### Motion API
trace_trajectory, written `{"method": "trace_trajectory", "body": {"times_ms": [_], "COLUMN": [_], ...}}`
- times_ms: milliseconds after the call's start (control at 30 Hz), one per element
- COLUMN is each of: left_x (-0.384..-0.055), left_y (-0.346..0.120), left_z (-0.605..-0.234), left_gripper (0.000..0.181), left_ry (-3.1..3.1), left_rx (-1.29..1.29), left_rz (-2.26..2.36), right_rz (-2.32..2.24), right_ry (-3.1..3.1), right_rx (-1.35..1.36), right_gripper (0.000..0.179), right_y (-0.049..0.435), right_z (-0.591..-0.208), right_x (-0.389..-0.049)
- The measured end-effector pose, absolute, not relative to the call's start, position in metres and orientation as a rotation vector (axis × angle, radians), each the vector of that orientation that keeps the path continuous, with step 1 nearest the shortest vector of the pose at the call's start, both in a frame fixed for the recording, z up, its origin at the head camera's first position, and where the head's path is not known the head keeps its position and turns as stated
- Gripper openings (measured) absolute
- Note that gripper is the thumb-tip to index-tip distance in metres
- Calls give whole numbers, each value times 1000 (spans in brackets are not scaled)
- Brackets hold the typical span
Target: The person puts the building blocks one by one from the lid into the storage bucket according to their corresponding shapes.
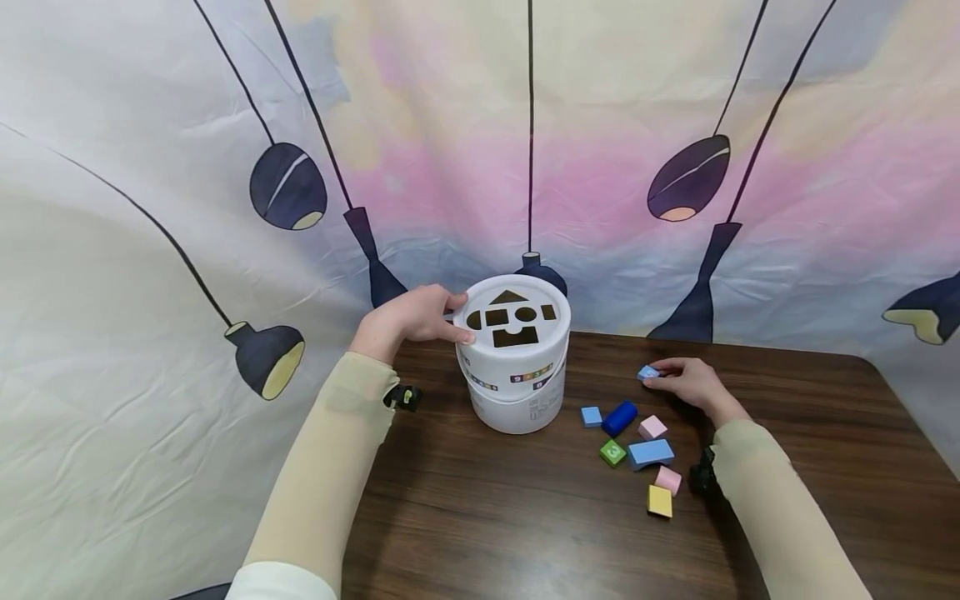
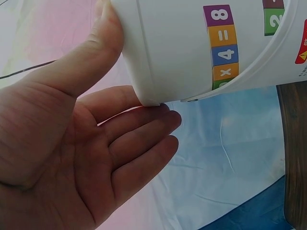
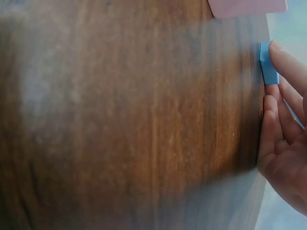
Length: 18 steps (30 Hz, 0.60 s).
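Note:
A white shape-sorter bucket [image 1: 517, 412] stands upright on the table, its lid [image 1: 480, 340] cut with triangular, round, rectangular and other openings. My left hand [image 1: 420, 315] grips the lid's left edge, thumb and forefinger against the rim. In the left wrist view the other fingers [image 2: 153, 155] of that hand stretch out beside the bucket. To the right of the bucket, my right hand [image 1: 693, 383] pinches a small light blue block [image 3: 268, 64] between thumb and fingers, low over the tabletop.
Loose blocks lie between the bucket and my right forearm: a dark blue cylinder [image 1: 619, 418], a light blue square [image 1: 591, 417], a light blue arch block [image 1: 651, 453], a green block [image 1: 612, 452], two pink ones and a yellow block [image 1: 660, 502]. A patterned cloth [image 1: 465, 167] hangs behind the table.

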State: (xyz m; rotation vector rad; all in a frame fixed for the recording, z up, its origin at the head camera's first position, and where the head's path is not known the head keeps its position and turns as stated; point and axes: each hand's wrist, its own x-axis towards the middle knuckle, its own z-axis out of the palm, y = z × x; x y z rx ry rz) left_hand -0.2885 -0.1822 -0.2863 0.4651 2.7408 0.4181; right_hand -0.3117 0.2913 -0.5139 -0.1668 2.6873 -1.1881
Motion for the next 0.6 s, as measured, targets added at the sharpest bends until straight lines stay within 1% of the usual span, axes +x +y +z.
{"method": "trace_trajectory", "body": {"times_ms": [200,600], "left_x": [-289,-288], "left_y": [-183,-183], "left_z": [-286,-286], "left_gripper": [89,89], "left_ry": [2734,2746], "left_rx": [464,471], "left_rz": [414,402], "right_rz": [-1214,-1215], "right_ry": [2670,2663], "right_rx": [-163,-133], "right_gripper": [61,61], "right_y": [290,292], "right_z": [-513,-516], "right_x": [-310,-311]}}
